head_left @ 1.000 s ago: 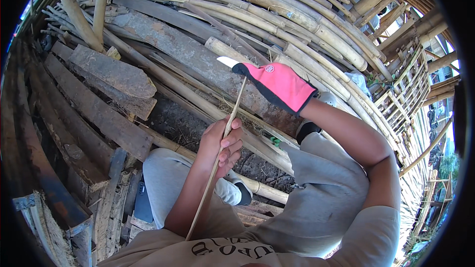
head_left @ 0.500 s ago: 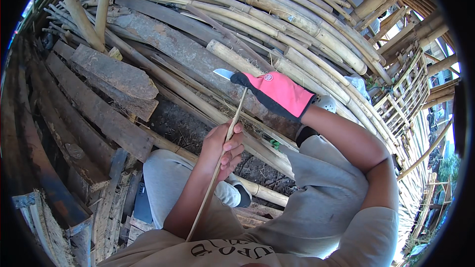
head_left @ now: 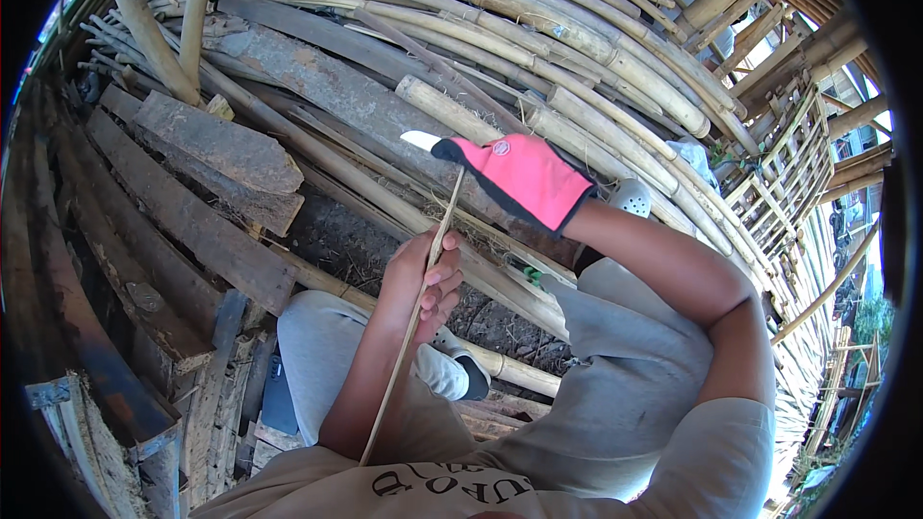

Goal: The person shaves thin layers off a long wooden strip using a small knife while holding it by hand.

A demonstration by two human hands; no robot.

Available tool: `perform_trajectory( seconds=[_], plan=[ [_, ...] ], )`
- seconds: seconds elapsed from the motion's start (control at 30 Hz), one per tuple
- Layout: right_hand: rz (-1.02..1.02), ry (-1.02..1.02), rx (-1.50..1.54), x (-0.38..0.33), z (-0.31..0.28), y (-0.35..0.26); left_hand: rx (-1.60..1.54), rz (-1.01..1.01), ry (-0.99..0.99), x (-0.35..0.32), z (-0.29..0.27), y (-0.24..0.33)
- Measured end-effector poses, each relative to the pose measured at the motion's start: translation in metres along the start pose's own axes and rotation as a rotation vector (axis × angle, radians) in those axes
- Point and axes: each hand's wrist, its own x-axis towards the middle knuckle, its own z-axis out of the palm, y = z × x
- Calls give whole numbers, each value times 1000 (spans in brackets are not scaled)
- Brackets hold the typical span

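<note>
Bare left hand (head_left: 418, 279) clasps 1 slender, pale bamboo strip (head_left: 401, 356), slanting from dark-lettered beige cloth shirt (head_left: 711, 434) to pink-and-black-gloved right hand (head_left: 524, 178) (round pale emblem (head_left: 501, 148)), closed around 1 short, bright-bladed knife (head_left: 417, 140).

Narrow room around the left hand (head_left: 419, 281), hemmed on most sides.
From that hand, a gap over dark ground (head_left: 332, 238) is left at ten o'clock, bounded farther out by planks (head_left: 219, 142); another is left at four, before the right trouser leg (head_left: 630, 365). The room is divided by a thin strip (head_left: 403, 358), from near one to between six and seven. Three is barred by the right forearm (head_left: 663, 253), eight by the left trouser leg (head_left: 322, 336), one, farther off, by bamboo poles (head_left: 558, 24). From the right hand (head_left: 519, 178), ten is blocked by a knife (head_left: 418, 140).
</note>
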Motion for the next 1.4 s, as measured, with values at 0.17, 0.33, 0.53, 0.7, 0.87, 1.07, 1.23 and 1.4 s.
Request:
perform_trajectory(
  seconds=[0.17,0.33,0.53,0.7,0.87,1.07,1.23,1.4],
  plan=[
    [172,-253,137,-23,13,-11,161,4,78,-5,9,-1],
    [313,-289,386,-12,-18,-36,172,18,102,-6,3,2],
    [1,-108,-106,-11,5,3,63,12,77,-2,-1,2],
    [250,-219,272,-7,7,-5,126,10,110,-2,-5,5],
    [374,-246,428,-19,-3,-42,184,3,206,-9,2,7],
    [191,-183,219,-19,0,-36,222,29,241,-11,3,8],
    [263,-219,242,-17,-20,-40,283,57,200,-9,1,10],
    [404,-268,524,-12,-23,-49,283,81,208,-9,2,12]
  ],
)
